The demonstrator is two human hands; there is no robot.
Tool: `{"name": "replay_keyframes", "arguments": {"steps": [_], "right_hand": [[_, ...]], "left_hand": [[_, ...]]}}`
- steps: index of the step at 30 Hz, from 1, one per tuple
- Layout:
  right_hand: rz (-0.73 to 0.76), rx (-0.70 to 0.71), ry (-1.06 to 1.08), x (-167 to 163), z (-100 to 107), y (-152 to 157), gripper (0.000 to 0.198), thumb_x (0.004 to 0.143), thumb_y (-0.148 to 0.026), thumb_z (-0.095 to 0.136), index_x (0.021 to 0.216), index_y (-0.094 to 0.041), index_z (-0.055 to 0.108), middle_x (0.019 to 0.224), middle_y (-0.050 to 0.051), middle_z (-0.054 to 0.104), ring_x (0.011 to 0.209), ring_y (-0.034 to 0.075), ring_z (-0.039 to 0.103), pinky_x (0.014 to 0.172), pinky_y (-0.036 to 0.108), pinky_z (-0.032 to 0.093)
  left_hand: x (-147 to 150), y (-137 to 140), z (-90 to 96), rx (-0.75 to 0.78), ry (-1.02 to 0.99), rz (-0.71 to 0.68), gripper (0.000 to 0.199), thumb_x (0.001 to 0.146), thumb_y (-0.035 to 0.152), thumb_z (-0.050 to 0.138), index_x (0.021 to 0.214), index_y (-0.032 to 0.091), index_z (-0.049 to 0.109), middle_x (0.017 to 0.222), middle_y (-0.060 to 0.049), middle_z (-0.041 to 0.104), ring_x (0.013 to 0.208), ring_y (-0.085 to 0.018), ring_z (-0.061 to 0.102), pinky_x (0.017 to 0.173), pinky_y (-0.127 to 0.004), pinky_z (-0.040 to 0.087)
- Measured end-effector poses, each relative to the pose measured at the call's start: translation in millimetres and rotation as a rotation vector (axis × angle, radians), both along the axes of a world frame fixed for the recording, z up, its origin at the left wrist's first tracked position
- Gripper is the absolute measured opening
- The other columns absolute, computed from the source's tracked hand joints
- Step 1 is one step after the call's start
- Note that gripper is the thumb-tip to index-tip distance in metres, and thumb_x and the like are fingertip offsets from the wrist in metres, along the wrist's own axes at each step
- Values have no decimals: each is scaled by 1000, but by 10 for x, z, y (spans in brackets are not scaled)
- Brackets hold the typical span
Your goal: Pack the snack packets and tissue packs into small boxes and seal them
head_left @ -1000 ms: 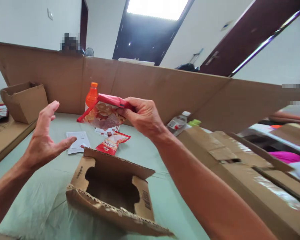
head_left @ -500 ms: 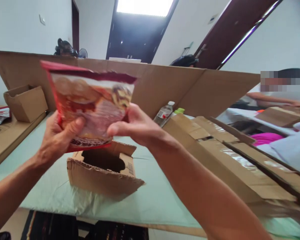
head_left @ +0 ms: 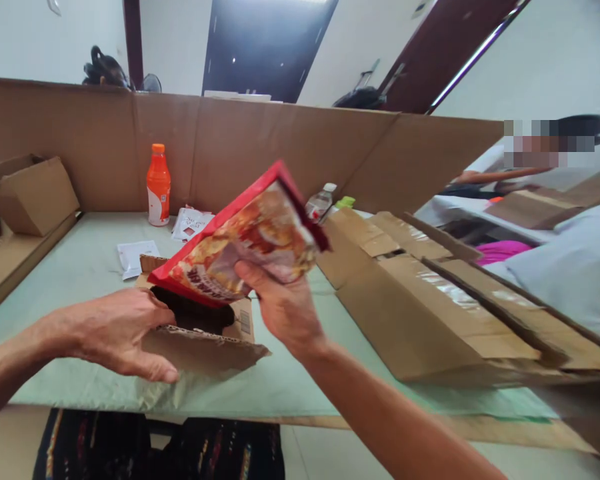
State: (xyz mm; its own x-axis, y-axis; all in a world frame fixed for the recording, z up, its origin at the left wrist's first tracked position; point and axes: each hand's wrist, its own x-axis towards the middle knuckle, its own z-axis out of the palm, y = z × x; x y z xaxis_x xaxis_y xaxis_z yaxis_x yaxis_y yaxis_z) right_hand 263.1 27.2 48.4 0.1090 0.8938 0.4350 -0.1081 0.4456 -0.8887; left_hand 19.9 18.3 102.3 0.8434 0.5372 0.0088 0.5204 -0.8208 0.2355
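Note:
My right hand (head_left: 285,307) grips a red snack bag (head_left: 240,247) with pictures of food on it, holding it tilted over a small open cardboard box (head_left: 210,357). My left hand (head_left: 120,330) is at the left side of that box. Its fingers bend over the edge into the dark opening, while the thumb rests outside along the front flap. The bag's lower left corner hangs just above the opening. What lies inside the box is too dark to see.
Behind the box stand an orange bottle (head_left: 159,187) and white packets (head_left: 137,258). A larger cardboard box (head_left: 420,320) fills the right side, with a clear bottle (head_left: 323,200) behind it. Another box (head_left: 33,197) sits at left. A cardboard wall (head_left: 260,147) closes the back; a person sits beyond, right.
My left hand has let go of the snack bag and moved down to the box. My right hand keeps the bag, now tilted and shifted right. The view has dipped lower.

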Motion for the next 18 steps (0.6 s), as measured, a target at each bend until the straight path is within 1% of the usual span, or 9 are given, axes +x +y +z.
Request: {"name": "replay_keyframes", "arguments": {"steps": [2,4,5,7,9,11,13,16,18], "right_hand": [[98,-50,3,-89,-40,12,45,72,-52,86,110,-29,77,111,3,81,109,28,75,100,48,63],[174,-66,-28,-88,-15,20,45,71,-52,88,108,-28,77,111,2,81,107,27,75,101,47,62],[191,-67,-67,-52,16,14,41,73,-50,87,106,-28,78,110,2,82,106,27,76,101,47,62],[176,-68,-217,62,103,-26,30,77,-45,83,101,-27,79,106,2,82,103,27,77,95,46,64],[114,-48,-448,176,216,-107,23,80,-39,80,99,-27,80,102,3,83,97,28,77,88,45,65],[40,15,-720,232,352,-207,21,82,-36,78,101,-28,81,103,3,83,95,29,77,83,45,63],[2,69,-1017,207,495,-287,19,83,-34,77,100,-29,81,102,5,83,91,30,77,79,43,61],[41,38,-1470,59,654,-304,9,84,-29,73,88,-24,79,85,9,81,74,29,74,65,37,53],[101,-25,-1687,-69,686,-247,11,87,-29,70,82,-22,77,75,10,78,64,26,71,58,35,46]], "left_hand": [[76,-62,10,-13,189,30,25,85,41,79,78,19,70,78,-4,74,67,-21,67,59,-29,47],[118,-116,25,7,324,82,15,88,26,73,76,19,68,73,-4,72,67,-22,67,59,-32,44],[122,-135,27,31,354,93,15,90,21,70,75,20,68,72,-4,72,68,-23,67,61,-33,44],[97,-151,11,97,336,74,18,92,18,66,74,20,67,74,-5,72,75,-25,68,68,-34,46],[50,-136,-32,168,271,29,22,93,18,64,71,20,64,75,-5,71,77,-24,67,73,-35,47],[7,-103,-89,208,226,9,27,94,17,62,68,20,62,70,-4,69,71,-22,63,71,-34,46],[-21,-72,-139,214,178,15,27,95,16,60,68,20,62,68,-3,68,66,-21,61,68,-34,45],[-59,-59,-186,213,93,18,24,93,16,60,70,20,65,73,-4,72,73,-23,66,73,-35,48],[-99,-82,-204,234,102,37,26,90,16,63,65,21,64,71,-6,72,75,-25,68,74,-37,49]]}}
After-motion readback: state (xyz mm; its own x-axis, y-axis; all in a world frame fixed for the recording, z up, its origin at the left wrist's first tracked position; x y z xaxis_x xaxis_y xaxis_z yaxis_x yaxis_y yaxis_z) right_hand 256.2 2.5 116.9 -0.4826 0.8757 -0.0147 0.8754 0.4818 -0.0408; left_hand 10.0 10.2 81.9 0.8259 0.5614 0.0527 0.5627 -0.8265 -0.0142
